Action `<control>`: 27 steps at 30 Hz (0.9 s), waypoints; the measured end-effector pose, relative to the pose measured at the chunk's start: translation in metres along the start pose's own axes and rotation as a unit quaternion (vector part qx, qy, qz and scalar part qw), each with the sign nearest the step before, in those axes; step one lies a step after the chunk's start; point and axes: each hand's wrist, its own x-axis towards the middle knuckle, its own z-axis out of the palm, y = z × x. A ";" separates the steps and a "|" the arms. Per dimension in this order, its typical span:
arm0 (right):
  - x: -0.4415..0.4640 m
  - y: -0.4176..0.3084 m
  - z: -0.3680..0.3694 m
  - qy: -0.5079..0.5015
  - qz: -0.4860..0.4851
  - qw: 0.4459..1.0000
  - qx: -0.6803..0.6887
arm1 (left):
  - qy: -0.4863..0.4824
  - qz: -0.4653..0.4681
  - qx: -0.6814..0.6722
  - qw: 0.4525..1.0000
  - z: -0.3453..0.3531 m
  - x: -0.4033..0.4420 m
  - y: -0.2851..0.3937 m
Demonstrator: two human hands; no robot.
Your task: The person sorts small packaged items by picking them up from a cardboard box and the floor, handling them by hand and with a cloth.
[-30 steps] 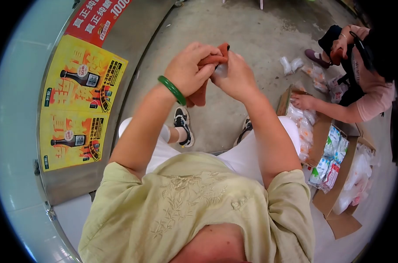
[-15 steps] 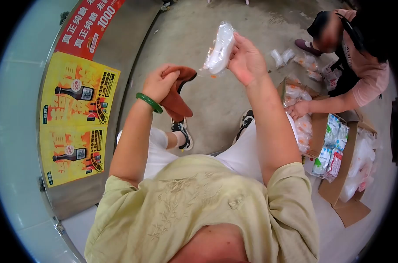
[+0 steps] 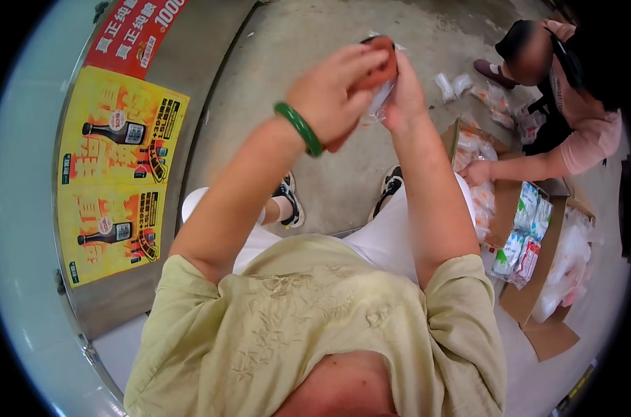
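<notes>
As the hands meet in front of the chest, the brown piece point(image 3: 386, 66) hangs above the floor point(image 3: 294, 28), bent up in the left hand point(image 3: 326, 90), whose fingers are closed around it. Behind and below it shows the clear packet point(image 3: 381, 101), caught between the two hands and gripped by the right hand point(image 3: 406, 94), though most of that hand's fingertips are hidden. A green bangle point(image 3: 299, 128) circles the left wrist. Lower down, black-and-white shoes point(image 3: 292, 200) stand on the floor. To the right, a co-worker's hand point(image 3: 475, 172) reaches over the right edge of a carton point(image 3: 506, 217) and touches the bags point(image 3: 480, 198) inside. Past that carton's upper end, more bags point(image 3: 493, 104) lie on the floor. Blue, white and red packs point(image 3: 522, 236) sit between it and a second carton point(image 3: 538, 299), which holds white bags point(image 3: 566, 267). Leftmost, yellow posters point(image 3: 117, 149) cover the grey panel point(image 3: 183, 69) toward its left edge, with a red poster point(image 3: 131, 31) above them.
</notes>
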 end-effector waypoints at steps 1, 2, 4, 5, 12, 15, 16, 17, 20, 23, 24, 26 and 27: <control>-0.001 -0.006 -0.003 0.053 0.042 0.998 0.003 | -0.044 -0.017 -0.013 0.999 0.004 -0.008 0.011; -0.003 -0.012 -0.007 0.107 0.082 0.991 0.006 | -0.049 -0.014 -0.018 0.999 0.005 -0.016 0.017; 0.010 -0.010 -0.023 0.134 0.054 0.989 0.041 | -0.066 -0.016 0.005 0.998 0.003 -0.033 0.021; 0.014 -0.011 -0.028 0.147 0.037 0.985 0.082 | -0.047 0.004 0.019 0.999 0.003 -0.041 0.018; 0.017 -0.042 -0.026 0.082 0.023 0.966 0.243 | -0.185 -0.139 -0.027 0.973 -0.014 -0.097 -0.041; 0.012 -0.032 -0.021 0.066 0.023 0.978 0.197 | -0.022 -0.292 -0.163 0.942 -0.037 -0.074 -0.024; 0.015 -0.028 -0.017 0.058 0.003 0.985 0.160 | 0.018 -0.214 -0.134 0.967 -0.045 -0.058 -0.010; 0.017 -0.024 -0.016 0.054 0.007 0.986 0.158 | 0.056 -0.135 -0.103 0.984 -0.050 -0.046 0.002; 0.021 -0.013 -0.017 0.032 -0.006 0.994 0.104 | 0.077 0.024 -0.032 0.996 -0.039 -0.025 0.024; 0.015 -0.010 -0.012 0.034 0.093 0.976 0.192 | -0.021 0.085 0.059 0.994 -0.003 -0.032 0.021; 0.021 -0.009 -0.020 0.026 0.078 0.975 0.206 | -0.022 0.086 0.057 0.994 0.006 -0.041 0.008; 0.013 -0.015 -0.018 0.010 0.073 0.944 0.321 | -0.136 -0.026 0.045 0.989 0.017 -0.057 -0.021; 0.012 -0.018 -0.020 0.014 0.066 0.945 0.321 | -0.140 -0.022 0.041 0.989 0.013 -0.059 -0.025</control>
